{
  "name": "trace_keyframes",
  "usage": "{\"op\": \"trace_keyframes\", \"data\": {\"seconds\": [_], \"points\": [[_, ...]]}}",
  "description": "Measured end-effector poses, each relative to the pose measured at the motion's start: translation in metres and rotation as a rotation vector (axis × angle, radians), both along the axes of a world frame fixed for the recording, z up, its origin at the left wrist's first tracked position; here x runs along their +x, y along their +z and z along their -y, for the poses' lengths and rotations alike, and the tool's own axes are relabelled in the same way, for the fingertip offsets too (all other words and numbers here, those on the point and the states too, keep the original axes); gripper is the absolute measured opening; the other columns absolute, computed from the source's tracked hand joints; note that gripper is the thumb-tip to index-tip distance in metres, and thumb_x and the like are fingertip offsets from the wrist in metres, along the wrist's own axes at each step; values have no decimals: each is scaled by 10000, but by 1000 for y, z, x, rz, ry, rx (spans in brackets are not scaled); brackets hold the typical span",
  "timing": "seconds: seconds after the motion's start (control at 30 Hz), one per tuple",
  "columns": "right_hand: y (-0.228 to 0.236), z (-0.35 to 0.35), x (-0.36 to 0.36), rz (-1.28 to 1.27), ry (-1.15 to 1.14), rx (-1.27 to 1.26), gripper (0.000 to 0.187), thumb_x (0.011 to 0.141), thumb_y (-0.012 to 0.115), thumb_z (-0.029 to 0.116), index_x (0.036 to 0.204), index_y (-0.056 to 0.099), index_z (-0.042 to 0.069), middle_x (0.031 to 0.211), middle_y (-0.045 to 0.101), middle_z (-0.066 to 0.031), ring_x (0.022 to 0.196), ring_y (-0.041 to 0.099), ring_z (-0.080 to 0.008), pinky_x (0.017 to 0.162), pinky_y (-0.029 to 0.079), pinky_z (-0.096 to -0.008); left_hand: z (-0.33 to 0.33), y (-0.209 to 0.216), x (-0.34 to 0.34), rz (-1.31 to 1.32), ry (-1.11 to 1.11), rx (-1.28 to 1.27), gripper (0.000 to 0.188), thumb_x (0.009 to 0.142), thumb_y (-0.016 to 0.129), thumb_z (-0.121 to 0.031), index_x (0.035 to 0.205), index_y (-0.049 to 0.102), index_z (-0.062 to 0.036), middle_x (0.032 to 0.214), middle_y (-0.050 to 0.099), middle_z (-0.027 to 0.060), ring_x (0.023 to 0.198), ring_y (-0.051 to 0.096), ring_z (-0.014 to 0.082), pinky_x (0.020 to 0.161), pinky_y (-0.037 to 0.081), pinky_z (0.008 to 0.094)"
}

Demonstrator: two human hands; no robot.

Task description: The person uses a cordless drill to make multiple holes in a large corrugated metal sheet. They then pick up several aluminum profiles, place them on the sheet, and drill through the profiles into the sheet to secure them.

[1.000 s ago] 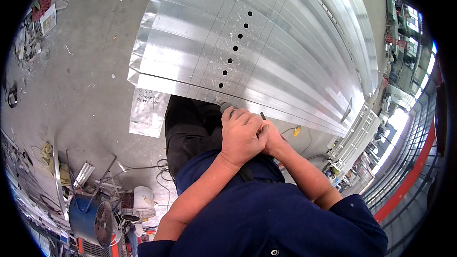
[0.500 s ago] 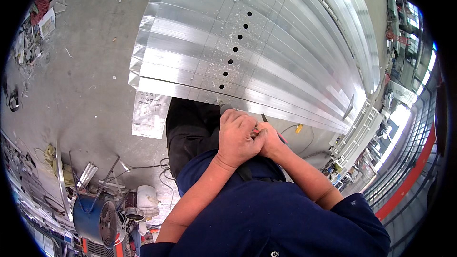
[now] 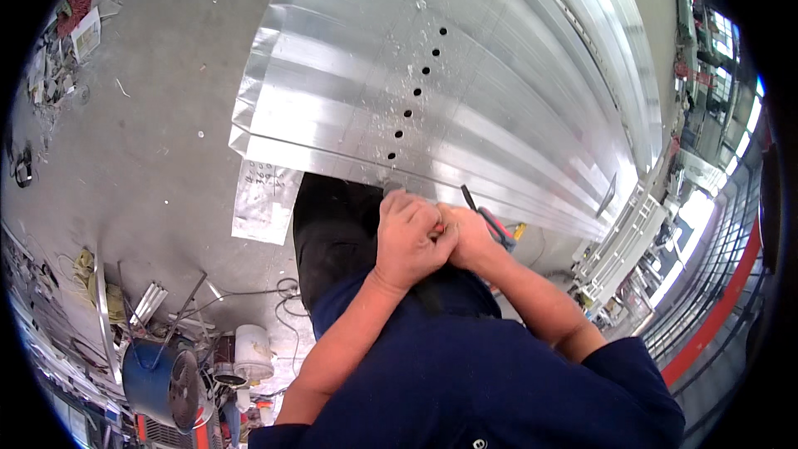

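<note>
Silvery metal panel (image 3: 332,91) lies just beyond my hands (image 3: 409,237), which I see wrapped together around a partly hidden tool (image 3: 497,229).

- The left grip (image 3: 407,237) and right grip (image 3: 468,239) are hiding most of the tool (image 3: 499,232).
- The top edge is cropping the metal panel (image 3: 341,75).
- The lower edge is cropping the blue shirt (image 3: 432,374).
- Scraps (image 3: 60,66) are looking too small to identify.

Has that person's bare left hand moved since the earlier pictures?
Yes, slightly leftward: the bare left hand now sits less far right of the lowest round black hole in the shiny silver metal panel.
</note>
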State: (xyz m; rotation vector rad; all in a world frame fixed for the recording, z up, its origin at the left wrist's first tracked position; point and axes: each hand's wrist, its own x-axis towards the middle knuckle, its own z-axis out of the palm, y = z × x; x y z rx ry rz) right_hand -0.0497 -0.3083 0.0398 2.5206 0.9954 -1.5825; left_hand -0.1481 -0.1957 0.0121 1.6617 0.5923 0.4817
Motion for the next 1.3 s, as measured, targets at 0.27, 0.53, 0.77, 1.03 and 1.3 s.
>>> {"op": "trace_keyframes", "data": {"seconds": [0.27,0.53,0.77,1.03,1.3], "points": [[9,-16,3,-17,8,-161,327,807,680,308,911,589,12,845,687,-230,858,680,-413,707,550,-495,0,0,-2,-11,-6,-31,276,642,790,-95,727,528,-120,729,587,28,760,595,249,912,475,453],[7,-15,2,-18,-3,-173,346,821,677,312,945,582,4,853,689,-232,851,679,-418,704,545,-505,-3,0,-2,4,-12,-88,290,650,784,-119,680,495,-121,703,537,53,748,575,266,929,462,460],[7,-17,0,-7,-8,-163,349,829,667,322,931,586,-2,841,688,-235,847,679,-423,704,542,-507,-5,-2,-2,-2,-14,-107,287,633,790,-112,694,510,-117,720,563,54,750,575,270,891,474,429],[10,-24,1,3,-4,-156,344,817,672,331,893,585,7,833,688,-229,850,678,-422,702,539,-510,-10,-4,-4,-21,-18,-123,285,622,789,-71,710,522,-116,733,602,36,749,581,250,843,492,389],[-1,1,-8,27,10,-69,362,815,681,332,946,555,18,825,681,-219,821,671,-417,686,531,-512,-3,-2,-6,31,-5,-55,283,631,774,-65,710,508,-122,700,563,27,743,580,260,835,494,404]]}}
